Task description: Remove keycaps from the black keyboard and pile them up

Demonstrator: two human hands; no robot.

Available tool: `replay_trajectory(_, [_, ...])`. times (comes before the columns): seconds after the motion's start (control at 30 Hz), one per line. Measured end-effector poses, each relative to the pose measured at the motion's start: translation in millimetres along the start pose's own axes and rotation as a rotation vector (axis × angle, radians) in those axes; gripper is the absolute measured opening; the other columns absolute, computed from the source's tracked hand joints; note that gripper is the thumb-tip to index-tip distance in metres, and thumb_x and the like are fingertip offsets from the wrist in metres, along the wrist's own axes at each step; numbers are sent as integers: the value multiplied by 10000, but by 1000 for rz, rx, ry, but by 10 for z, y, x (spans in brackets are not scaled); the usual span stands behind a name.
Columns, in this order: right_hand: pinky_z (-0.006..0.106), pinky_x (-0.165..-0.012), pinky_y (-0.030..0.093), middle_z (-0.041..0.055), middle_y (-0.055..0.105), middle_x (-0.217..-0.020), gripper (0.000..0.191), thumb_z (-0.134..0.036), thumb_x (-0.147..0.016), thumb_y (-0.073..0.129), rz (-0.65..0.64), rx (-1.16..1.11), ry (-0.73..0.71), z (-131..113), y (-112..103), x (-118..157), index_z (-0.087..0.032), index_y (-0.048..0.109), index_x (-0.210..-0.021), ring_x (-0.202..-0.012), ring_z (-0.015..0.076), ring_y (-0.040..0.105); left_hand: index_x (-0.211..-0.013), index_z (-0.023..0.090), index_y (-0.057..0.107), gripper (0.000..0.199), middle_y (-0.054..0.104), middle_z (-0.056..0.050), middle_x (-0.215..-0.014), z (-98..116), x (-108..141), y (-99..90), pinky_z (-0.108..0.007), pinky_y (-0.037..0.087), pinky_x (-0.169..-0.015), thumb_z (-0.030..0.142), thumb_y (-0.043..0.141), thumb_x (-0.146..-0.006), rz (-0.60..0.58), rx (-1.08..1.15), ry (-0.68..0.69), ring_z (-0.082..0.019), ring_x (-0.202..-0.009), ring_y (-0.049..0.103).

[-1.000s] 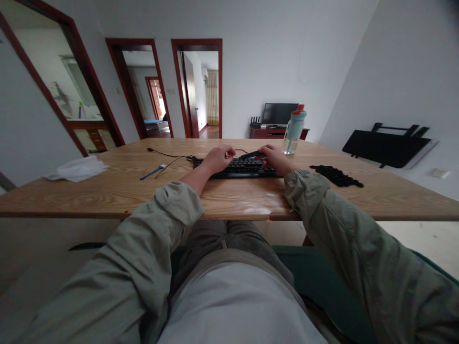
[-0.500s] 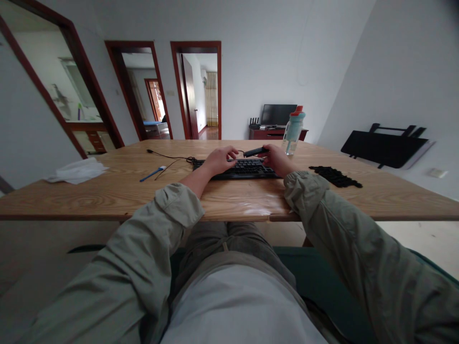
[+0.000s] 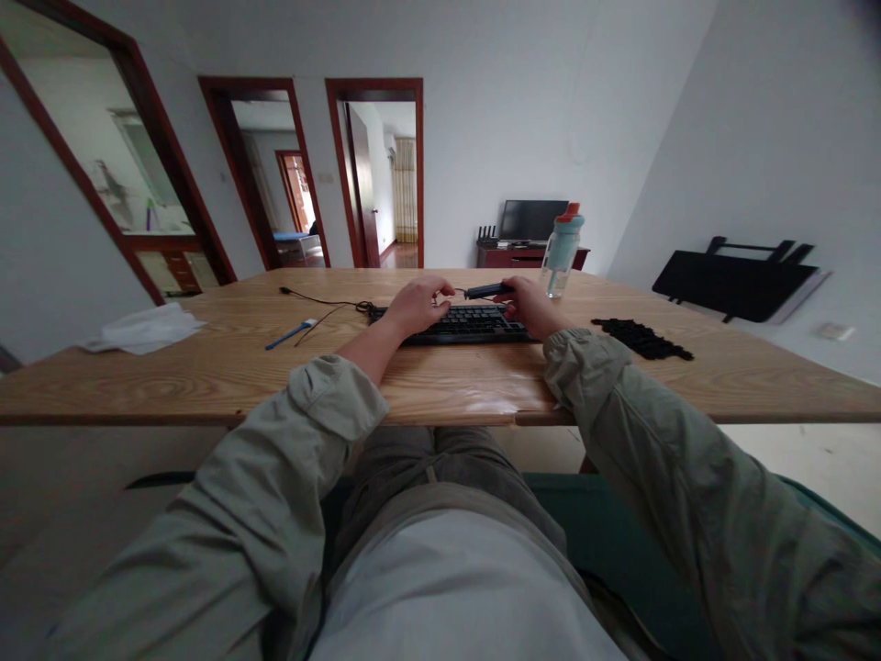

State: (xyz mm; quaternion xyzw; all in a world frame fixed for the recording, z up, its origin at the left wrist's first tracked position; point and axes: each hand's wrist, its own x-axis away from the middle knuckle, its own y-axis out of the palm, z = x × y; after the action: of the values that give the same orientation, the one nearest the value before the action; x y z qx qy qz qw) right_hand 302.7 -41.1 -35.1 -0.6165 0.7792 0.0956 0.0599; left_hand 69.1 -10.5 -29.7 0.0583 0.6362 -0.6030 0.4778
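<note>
A black keyboard [image 3: 474, 330] lies on the wooden table in front of me. Over its left part is my left hand [image 3: 418, 306], fingers curved, with a gap between thumb and forefinger and nothing visible in it. My right hand [image 3: 529, 306] is closed around a slim dark handheld tool [image 3: 485, 291], held nearly level above the keyboard's right part, its tip pointing left. The exact kind of tool is unclear. The keyboard's cable [image 3: 330, 303] runs left from its back edge. Both wrists partly cover the keyboard's ends.
To the left on the table [image 3: 275, 390] lie a blue toothbrush [image 3: 289, 335] and a crumpled white cloth [image 3: 144, 328]. On the right is a patch of small black pieces [image 3: 641, 338], perhaps keycaps. A water bottle [image 3: 562, 252] with a red lid stands behind my right hand.
Both hands stay nearly in place over the keyboard. The dark tool's tip sits almost the same; the whole view has shifted very slightly.
</note>
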Motion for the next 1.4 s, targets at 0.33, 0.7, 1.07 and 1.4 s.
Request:
replay_trajectory(0.33, [198,-379,344,22,646,-673,94,-273,-860,489,14,-2,11,-16,-1,1,-198,484,-915,-381,73,369,-946,171,707,182,649,-79,-1022,-121,11,42,-346,479,-947,254,623,-809,-10,2,-45,-206,-987,602])
replay_trajectory(0.7, [199,-384,362,24,657,-688,70,-267,-874,495,25,22,6,-8,3,-9,-201,483,-897,-379,70,367,-866,197,754,141,619,-66,-1071,-138,19,50,-344,463,-996,278,665,-793,-80,81,-25,-189,-995,611])
replay_trajectory(1.07, [199,-387,359,13,620,-621,71,-258,-866,490,5,74,2,-10,20,27,-188,501,-861,-376,71,366,-1003,179,729,265,631,-85,-1092,-181,5,74,-335,493,-949,306,660,-780,-75,61,-36,-197,-995,611])
replay_trajectory(1.4, [199,-373,341,4,582,-551,69,-242,-846,498,-4,98,-15,24,6,6,-188,502,-803,-381,83,378,-1073,158,721,326,651,-107,-1143,-179,12,69,-341,488,-965,293,643,-786,-102,22,-71,-213,-1005,626])
